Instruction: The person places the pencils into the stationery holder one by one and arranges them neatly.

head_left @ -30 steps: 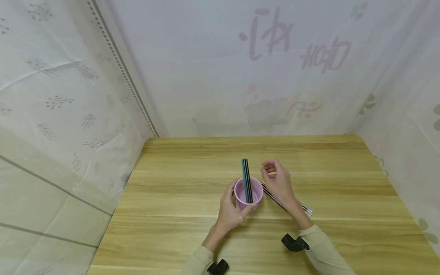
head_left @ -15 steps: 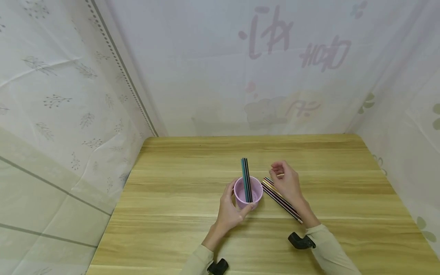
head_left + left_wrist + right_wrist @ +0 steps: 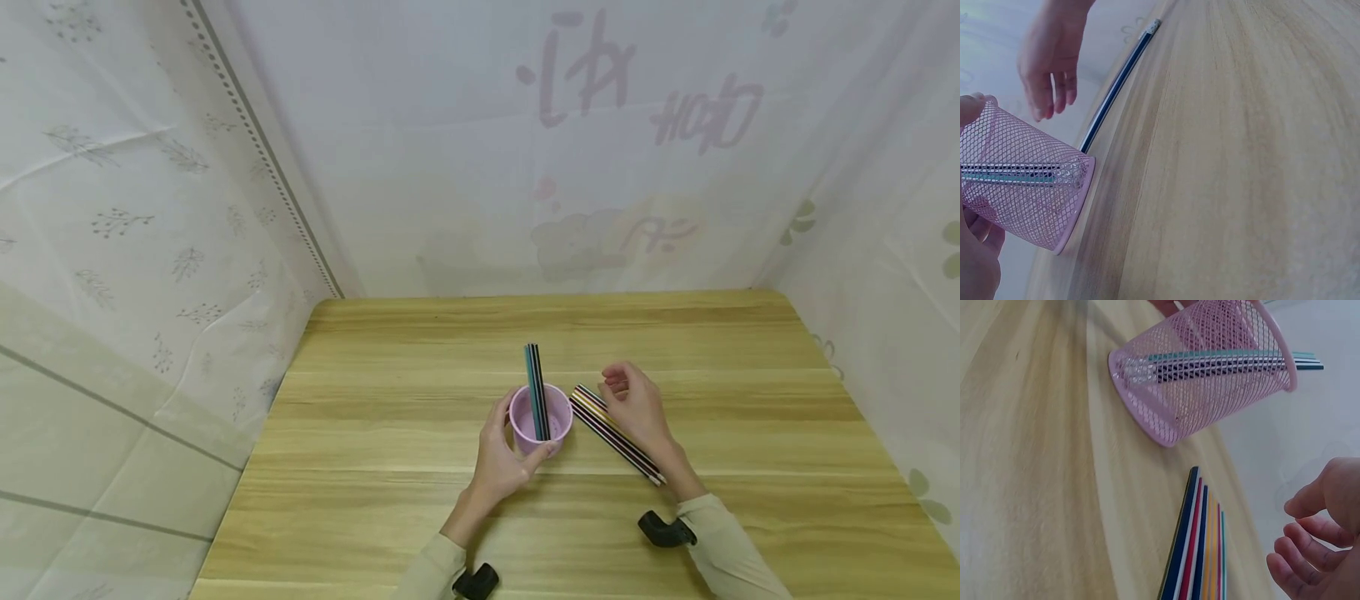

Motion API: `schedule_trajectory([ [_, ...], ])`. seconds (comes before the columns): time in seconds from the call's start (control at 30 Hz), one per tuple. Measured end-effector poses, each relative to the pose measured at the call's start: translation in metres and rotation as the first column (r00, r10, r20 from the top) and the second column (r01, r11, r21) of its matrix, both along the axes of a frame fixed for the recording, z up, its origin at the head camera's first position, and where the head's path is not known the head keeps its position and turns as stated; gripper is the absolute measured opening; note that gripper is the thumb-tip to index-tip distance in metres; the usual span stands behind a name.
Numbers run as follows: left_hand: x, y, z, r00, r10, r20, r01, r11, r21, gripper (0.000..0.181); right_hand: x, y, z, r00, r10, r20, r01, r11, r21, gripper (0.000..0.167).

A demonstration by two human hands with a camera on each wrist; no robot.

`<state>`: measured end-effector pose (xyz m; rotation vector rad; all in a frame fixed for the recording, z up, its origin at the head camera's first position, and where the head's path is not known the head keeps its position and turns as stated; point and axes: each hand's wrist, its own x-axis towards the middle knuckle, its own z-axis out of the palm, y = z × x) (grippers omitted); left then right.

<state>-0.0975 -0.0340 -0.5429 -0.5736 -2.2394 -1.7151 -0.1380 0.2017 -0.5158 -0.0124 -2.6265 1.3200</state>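
Note:
My left hand (image 3: pixel 501 465) grips a pink mesh pencil cup (image 3: pixel 561 410), fingers on its left side and thumb near the front rim. Several dark and teal pencils (image 3: pixel 535 379) lean inside it; through the mesh in the right wrist view, their white ends (image 3: pixel 1138 370) rest at the base. To the right, a bundle of striped pencils (image 3: pixel 617 446) lies slantwise on the table, red, yellow and dark ones among them. Above that bundle hovers my right hand (image 3: pixel 637 410), its fingers loosely bent with nothing between them, as the right wrist view also shows.
A wood-grain table (image 3: pixel 405 358) stretches under everything. Pale printed cloth (image 3: pixel 450 167) hangs behind it and along both sides. On each sleeve sits a black wrist mount, one at the left (image 3: pixel 476 582) and one at the right (image 3: pixel 666 529).
My right hand has moved right and slightly toward me, uncovering more of the pencil bundle. The bundle's lie looks neater than a second ago. The left hand and cup stay nearly still.

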Motion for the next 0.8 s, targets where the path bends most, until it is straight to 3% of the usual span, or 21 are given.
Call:
schedule_trajectory([
  [0.23,0.006,0.002,0.019,1.0,-0.01,-0.018,0.011,0.999,0.033,0.088,0.001,0.009,-0.013,1.0,0.017,-0.012,-0.017,0.999,0.031,0.02],
  [0.53,-0.001,-0.001,-0.004,1.0,0.005,-0.008,-0.005,1.0,-0.013,0.09,0.003,0.015,-0.027,1.0,0.024,0.009,-0.025,0.992,0.124,0.017],
  [0.8,-0.002,-0.002,-0.004,1.0,-0.003,-0.031,0.003,1.0,-0.023,0.089,0.003,0.02,-0.034,0.999,0.038,-0.004,-0.036,0.98,0.194,0.011],
])
